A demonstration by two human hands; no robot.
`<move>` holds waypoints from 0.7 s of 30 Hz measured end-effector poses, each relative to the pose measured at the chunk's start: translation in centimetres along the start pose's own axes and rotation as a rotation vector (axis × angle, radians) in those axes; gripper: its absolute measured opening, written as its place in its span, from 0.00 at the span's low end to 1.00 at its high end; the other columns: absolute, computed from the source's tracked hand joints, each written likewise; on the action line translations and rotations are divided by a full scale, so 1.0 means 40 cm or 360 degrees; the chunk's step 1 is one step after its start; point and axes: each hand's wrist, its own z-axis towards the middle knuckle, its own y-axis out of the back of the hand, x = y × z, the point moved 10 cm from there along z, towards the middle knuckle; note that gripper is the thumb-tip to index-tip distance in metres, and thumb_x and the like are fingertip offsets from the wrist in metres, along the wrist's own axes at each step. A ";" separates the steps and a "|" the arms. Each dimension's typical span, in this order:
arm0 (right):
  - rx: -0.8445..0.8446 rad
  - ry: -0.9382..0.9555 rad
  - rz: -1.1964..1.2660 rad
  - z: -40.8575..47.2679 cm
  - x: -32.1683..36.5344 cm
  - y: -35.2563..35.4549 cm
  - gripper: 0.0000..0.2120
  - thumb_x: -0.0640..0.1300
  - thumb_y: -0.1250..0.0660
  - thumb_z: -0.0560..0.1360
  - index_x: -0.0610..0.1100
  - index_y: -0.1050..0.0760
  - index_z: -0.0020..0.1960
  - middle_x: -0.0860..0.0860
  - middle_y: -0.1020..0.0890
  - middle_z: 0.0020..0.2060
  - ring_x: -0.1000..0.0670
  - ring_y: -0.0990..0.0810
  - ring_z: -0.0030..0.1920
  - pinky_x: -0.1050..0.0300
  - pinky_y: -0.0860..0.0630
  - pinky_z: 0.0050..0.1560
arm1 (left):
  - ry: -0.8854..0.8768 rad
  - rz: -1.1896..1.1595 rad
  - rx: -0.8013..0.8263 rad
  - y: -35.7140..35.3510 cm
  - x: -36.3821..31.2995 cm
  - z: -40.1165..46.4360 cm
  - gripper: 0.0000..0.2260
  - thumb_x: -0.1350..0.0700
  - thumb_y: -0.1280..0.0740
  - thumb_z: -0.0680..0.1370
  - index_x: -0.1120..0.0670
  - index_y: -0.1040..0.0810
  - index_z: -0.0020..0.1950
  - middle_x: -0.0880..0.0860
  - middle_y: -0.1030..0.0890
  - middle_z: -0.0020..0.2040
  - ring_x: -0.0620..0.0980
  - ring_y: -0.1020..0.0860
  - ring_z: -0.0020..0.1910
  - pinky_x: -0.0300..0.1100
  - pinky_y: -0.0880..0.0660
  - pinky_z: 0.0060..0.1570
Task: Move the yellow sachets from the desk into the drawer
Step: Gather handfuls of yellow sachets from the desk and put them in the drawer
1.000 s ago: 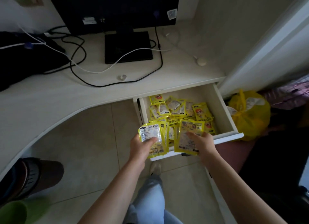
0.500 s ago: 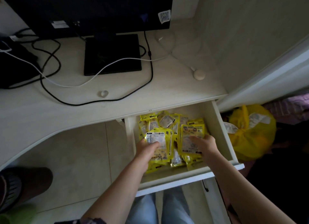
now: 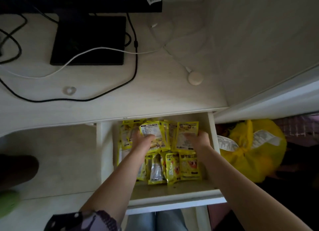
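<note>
While both arms reach down into the open drawer point(image 3: 174, 194) at lower centre, here's the layout from left to right. Far left of the frame has a dark shape on the floor and a green blur in the bottom corner, can't tell what either is. Upper left, a black monitor base point(image 3: 89, 40) sits on the white desk point(image 3: 155, 96), with a black cable point(image 3: 69, 99) and a white cable point(image 3: 96, 51) looping across it. A small clear ring-ish thing point(image 3: 69, 90) lies just in front of the base, and further right a round white puck point(image 3: 195, 78).

Inside the drawer, the left hand point(image 3: 143, 141) has its fingers curled round a stack of yellow sachets point(image 3: 156, 134). Just right of it, the right hand point(image 3: 201, 139) pinches another sachet bundle point(image 3: 186, 134), thumb on top. More loose sachets point(image 3: 172, 167) lie on the drawer floor nearer the front edge. Right of the drawer, a knotted yellow plastic bag point(image 3: 250, 154) sits on the floor.
</note>
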 end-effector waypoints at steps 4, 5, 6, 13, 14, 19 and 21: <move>0.0028 0.0017 -0.0125 0.040 -0.006 -0.008 0.15 0.45 0.26 0.71 0.39 0.20 0.54 0.42 0.16 0.49 0.42 0.17 0.50 0.45 0.20 0.53 | 0.0036 -0.0035 0.0009 -0.048 0.000 0.017 0.32 0.58 0.30 0.75 0.57 0.42 0.75 0.58 0.35 0.74 0.57 0.31 0.67 0.49 0.33 0.61; 0.0026 0.0031 -0.0151 0.046 -0.006 -0.008 0.14 0.44 0.27 0.71 0.39 0.20 0.54 0.41 0.16 0.49 0.41 0.17 0.50 0.45 0.20 0.53 | 0.0045 -0.0050 0.0011 -0.058 0.004 0.026 0.32 0.57 0.30 0.75 0.57 0.41 0.75 0.58 0.35 0.74 0.56 0.30 0.66 0.50 0.32 0.62; 0.0016 0.0057 -0.0178 0.053 -0.004 -0.005 0.14 0.44 0.27 0.71 0.39 0.20 0.54 0.41 0.16 0.49 0.41 0.18 0.50 0.44 0.20 0.53 | 0.0061 -0.0087 0.0019 -0.065 0.006 0.031 0.33 0.55 0.29 0.74 0.56 0.41 0.75 0.58 0.35 0.74 0.56 0.30 0.67 0.52 0.32 0.63; 0.0033 0.0160 -0.0384 0.060 0.004 0.009 0.10 0.39 0.34 0.74 0.41 0.21 0.55 0.41 0.16 0.47 0.40 0.17 0.47 0.44 0.18 0.49 | -0.0076 -0.0042 0.0077 -0.075 -0.017 0.050 0.32 0.61 0.30 0.75 0.51 0.39 0.75 0.56 0.31 0.72 0.57 0.24 0.61 0.55 0.24 0.59; 0.0049 0.0163 -0.0416 0.056 0.003 0.009 0.11 0.39 0.34 0.73 0.41 0.21 0.54 0.41 0.16 0.45 0.40 0.17 0.44 0.44 0.18 0.47 | -0.0126 0.0006 0.0087 -0.074 -0.025 0.043 0.30 0.64 0.30 0.75 0.52 0.36 0.73 0.56 0.28 0.70 0.54 0.21 0.55 0.52 0.21 0.55; 0.0117 0.0251 -0.0545 -0.001 0.035 0.014 0.11 0.39 0.38 0.74 0.42 0.21 0.54 0.44 0.18 0.40 0.44 0.20 0.38 0.50 0.20 0.41 | -0.0275 0.0229 0.0024 -0.033 -0.031 -0.007 0.27 0.68 0.34 0.75 0.55 0.33 0.72 0.56 0.26 0.67 0.47 0.24 0.51 0.38 0.24 0.41; 0.0137 0.0342 -0.0648 -0.030 0.064 0.013 0.13 0.38 0.40 0.75 0.41 0.22 0.56 0.45 0.19 0.41 0.44 0.21 0.39 0.57 0.24 0.37 | -0.0293 0.0242 -0.0021 -0.001 -0.023 -0.034 0.25 0.67 0.34 0.76 0.56 0.32 0.71 0.56 0.24 0.65 0.47 0.23 0.47 0.35 0.29 0.35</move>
